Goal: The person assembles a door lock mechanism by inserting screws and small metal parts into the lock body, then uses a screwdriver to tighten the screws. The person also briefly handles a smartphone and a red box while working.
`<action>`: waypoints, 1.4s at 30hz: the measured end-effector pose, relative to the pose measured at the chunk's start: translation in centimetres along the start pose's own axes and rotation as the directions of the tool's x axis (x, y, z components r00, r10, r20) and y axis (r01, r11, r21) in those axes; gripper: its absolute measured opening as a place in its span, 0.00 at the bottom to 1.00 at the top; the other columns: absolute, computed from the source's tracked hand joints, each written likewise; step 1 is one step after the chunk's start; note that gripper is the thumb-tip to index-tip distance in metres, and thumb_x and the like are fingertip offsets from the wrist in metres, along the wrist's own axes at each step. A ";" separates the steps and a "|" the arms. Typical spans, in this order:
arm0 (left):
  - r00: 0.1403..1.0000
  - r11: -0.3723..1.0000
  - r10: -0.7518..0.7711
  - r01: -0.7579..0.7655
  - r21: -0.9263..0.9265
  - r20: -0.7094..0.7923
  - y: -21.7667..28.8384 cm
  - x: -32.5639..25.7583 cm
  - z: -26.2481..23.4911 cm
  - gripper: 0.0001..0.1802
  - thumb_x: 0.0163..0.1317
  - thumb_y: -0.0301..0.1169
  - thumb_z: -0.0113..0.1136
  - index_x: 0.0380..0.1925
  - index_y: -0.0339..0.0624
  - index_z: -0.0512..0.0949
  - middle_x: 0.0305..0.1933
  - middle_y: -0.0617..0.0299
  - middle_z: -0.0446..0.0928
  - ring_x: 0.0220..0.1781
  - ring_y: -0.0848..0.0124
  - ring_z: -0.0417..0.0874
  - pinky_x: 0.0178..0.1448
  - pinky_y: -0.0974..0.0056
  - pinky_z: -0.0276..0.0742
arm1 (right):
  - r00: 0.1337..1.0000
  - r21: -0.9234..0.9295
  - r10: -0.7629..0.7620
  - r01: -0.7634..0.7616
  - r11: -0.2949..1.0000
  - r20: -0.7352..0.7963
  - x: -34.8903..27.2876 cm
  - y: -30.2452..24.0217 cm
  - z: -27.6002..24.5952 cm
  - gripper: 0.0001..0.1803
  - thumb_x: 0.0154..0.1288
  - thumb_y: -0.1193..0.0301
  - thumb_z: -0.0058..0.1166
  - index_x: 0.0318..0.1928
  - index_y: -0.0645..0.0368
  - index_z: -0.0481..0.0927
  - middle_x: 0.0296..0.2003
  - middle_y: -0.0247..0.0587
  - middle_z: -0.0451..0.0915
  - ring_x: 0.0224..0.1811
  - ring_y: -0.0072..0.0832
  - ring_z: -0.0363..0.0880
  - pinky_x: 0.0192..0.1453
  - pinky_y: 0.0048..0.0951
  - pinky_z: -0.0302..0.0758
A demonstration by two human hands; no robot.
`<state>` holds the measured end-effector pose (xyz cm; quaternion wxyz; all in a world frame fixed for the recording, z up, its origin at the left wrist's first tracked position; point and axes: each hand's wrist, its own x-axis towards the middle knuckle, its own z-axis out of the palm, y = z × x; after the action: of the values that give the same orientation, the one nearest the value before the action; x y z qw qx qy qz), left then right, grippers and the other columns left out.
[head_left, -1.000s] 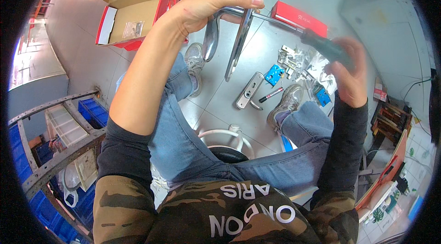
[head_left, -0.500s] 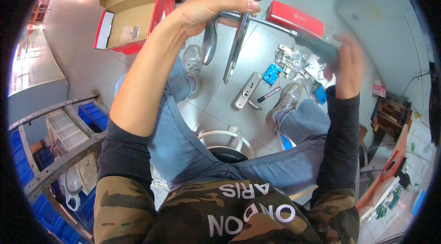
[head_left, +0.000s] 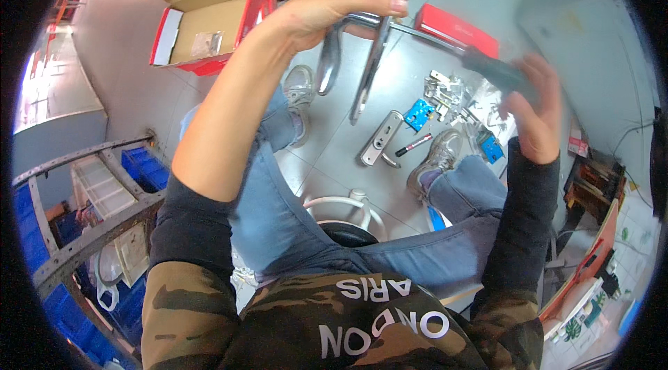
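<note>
High in the view, my left hand [head_left: 341,9] is closed around a shiny door handle plate [head_left: 376,57], which is held on edge. Its curved lever [head_left: 329,64] points down on the left side of the plate. My right hand [head_left: 534,109], blurred by motion, has its fingers curled loosely about the end of a screwdriver [head_left: 497,72] with a dark handle. The screwdriver's shaft reaches left to the plate; the tip's contact is hidden by the plate. Below, on the floor, lie a second door handle plate [head_left: 383,137] and a marker pen [head_left: 414,145].
An open red cardboard box [head_left: 202,15] stands at the far left; a closed red box [head_left: 456,29] lies beyond the screwdriver. Blue lock parts [head_left: 419,114] and loose metal pieces [head_left: 445,91] lie near my right shoe [head_left: 438,158]. A metal rack [head_left: 90,238] with blue bins stands left.
The whole view has shifted slightly, so most things sit further right. The plate and screwdriver stay together. My right hand's fingers are curled more loosely, with the thumb further out.
</note>
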<state>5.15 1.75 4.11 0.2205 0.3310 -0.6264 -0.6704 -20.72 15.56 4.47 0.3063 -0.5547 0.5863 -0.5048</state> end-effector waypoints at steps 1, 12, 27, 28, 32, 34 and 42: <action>1.000 0.999 -0.031 0.031 -0.012 0.000 0.0 0.1 0.0 0.27 0.51 0.45 0.58 0.49 0.41 0.73 0.42 0.61 0.77 0.45 0.73 0.76 0.46 0.66 0.71 | 0.998 0.015 0.066 -0.066 0.998 0.009 -0.1 0.0 -0.1 0.25 0.59 0.64 0.49 0.54 0.62 0.63 0.40 0.41 0.73 0.20 0.18 0.68 0.18 0.18 0.64; 1.000 0.998 0.010 -0.009 -0.057 0.000 0.0 0.0 -0.1 0.26 0.49 0.43 0.63 0.46 0.40 0.74 0.41 0.60 0.78 0.45 0.72 0.77 0.47 0.63 0.74 | 0.958 0.073 0.274 -0.281 0.957 0.090 -0.2 -0.4 -0.4 0.25 0.58 0.68 0.47 0.55 0.62 0.60 0.48 0.49 0.68 0.36 0.26 0.71 0.29 0.21 0.71; 1.000 0.999 0.016 -0.016 -0.029 -0.009 -0.2 0.0 0.2 0.26 0.49 0.44 0.63 0.46 0.41 0.75 0.41 0.61 0.78 0.44 0.74 0.77 0.47 0.64 0.73 | 0.997 0.106 0.030 -0.037 0.994 0.064 -0.3 -0.6 0.1 0.25 0.62 0.66 0.45 0.58 0.61 0.60 0.45 0.47 0.70 0.30 0.21 0.72 0.26 0.18 0.69; 1.000 0.999 0.012 -0.012 -0.043 -0.007 -0.1 -0.1 0.2 0.26 0.49 0.44 0.63 0.46 0.41 0.74 0.41 0.61 0.78 0.44 0.74 0.77 0.47 0.64 0.73 | 0.994 0.088 -0.010 0.001 0.996 0.105 -0.3 -0.6 0.2 0.24 0.63 0.65 0.43 0.58 0.61 0.60 0.45 0.47 0.71 0.30 0.21 0.72 0.26 0.18 0.69; 0.999 0.996 -0.004 0.009 -0.088 0.046 0.1 -0.1 0.1 0.26 0.51 0.43 0.61 0.49 0.43 0.73 0.43 0.62 0.78 0.45 0.75 0.77 0.45 0.67 0.72 | 0.979 0.008 0.205 -0.205 0.979 -0.023 -0.4 -0.9 0.0 0.23 0.66 0.61 0.39 0.57 0.62 0.62 0.28 0.37 0.71 0.24 0.19 0.68 0.25 0.19 0.67; 0.999 0.998 -0.036 0.038 -0.043 0.040 0.1 0.0 0.1 0.26 0.53 0.44 0.58 0.50 0.43 0.72 0.45 0.61 0.77 0.48 0.74 0.75 0.46 0.67 0.69 | 0.995 -0.072 0.094 -0.095 0.993 -0.017 -0.1 -0.8 0.0 0.23 0.65 0.63 0.40 0.56 0.63 0.62 0.28 0.35 0.68 0.22 0.19 0.67 0.24 0.19 0.66; 1.000 0.998 0.005 -0.004 -0.064 0.018 0.2 0.0 0.4 0.20 0.50 0.43 0.61 0.38 0.42 0.78 0.36 0.64 0.77 0.42 0.75 0.75 0.45 0.66 0.73 | 0.977 0.042 0.213 -0.213 0.976 0.005 -0.1 -0.6 -0.4 0.19 0.64 0.66 0.42 0.54 0.58 0.65 0.36 0.32 0.73 0.29 0.12 0.63 0.30 0.15 0.60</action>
<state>4.90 2.00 4.35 0.2268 0.3163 -0.6072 -0.6927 -20.82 15.82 5.11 0.3704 -0.4824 0.6312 -0.4812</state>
